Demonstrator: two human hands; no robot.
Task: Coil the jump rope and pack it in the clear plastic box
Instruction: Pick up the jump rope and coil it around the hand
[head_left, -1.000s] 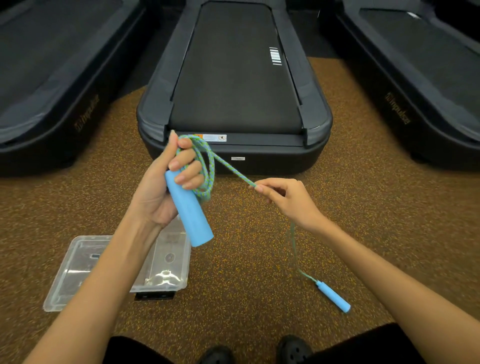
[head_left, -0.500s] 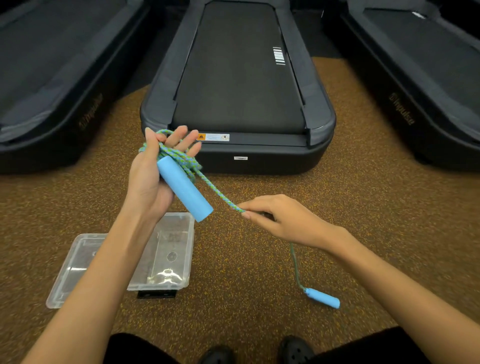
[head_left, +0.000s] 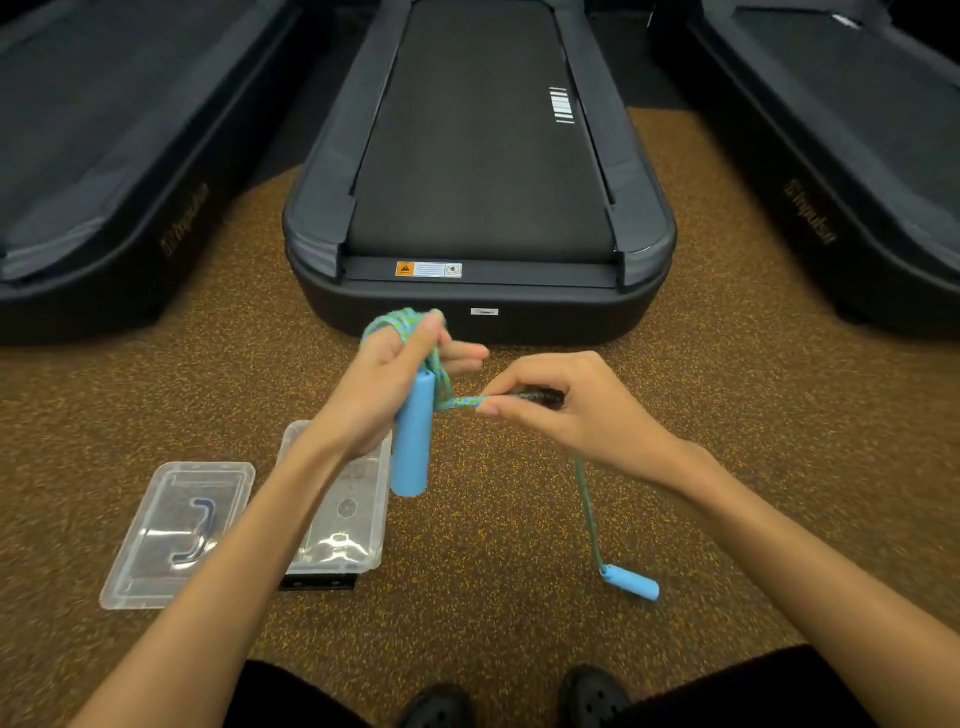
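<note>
My left hand (head_left: 387, 387) holds one light blue handle (head_left: 413, 441) of the jump rope upright, with loops of green-blue rope (head_left: 395, 322) wound over the hand. My right hand (head_left: 566, 410) pinches the rope (head_left: 462, 402) just right of that handle, pulled level. From the right hand the rope hangs down to the second blue handle (head_left: 631, 582), which lies on the floor. The clear plastic box (head_left: 363, 519) sits open on the floor below my left forearm, partly hidden by it. Its clear lid (head_left: 161, 545) lies to the left.
The floor is brown speckled rubber (head_left: 519, 519). A dark treadmill (head_left: 478, 208) stands straight ahead, with another treadmill (head_left: 104, 156) on the left and a third treadmill (head_left: 857, 156) on the right. My black shoes (head_left: 592, 696) show at the bottom edge.
My left hand turned so the handle now hangs upright. My right hand moved up and left, close to the handle, drawing the rope across. The floor handle slid a little nearer.
</note>
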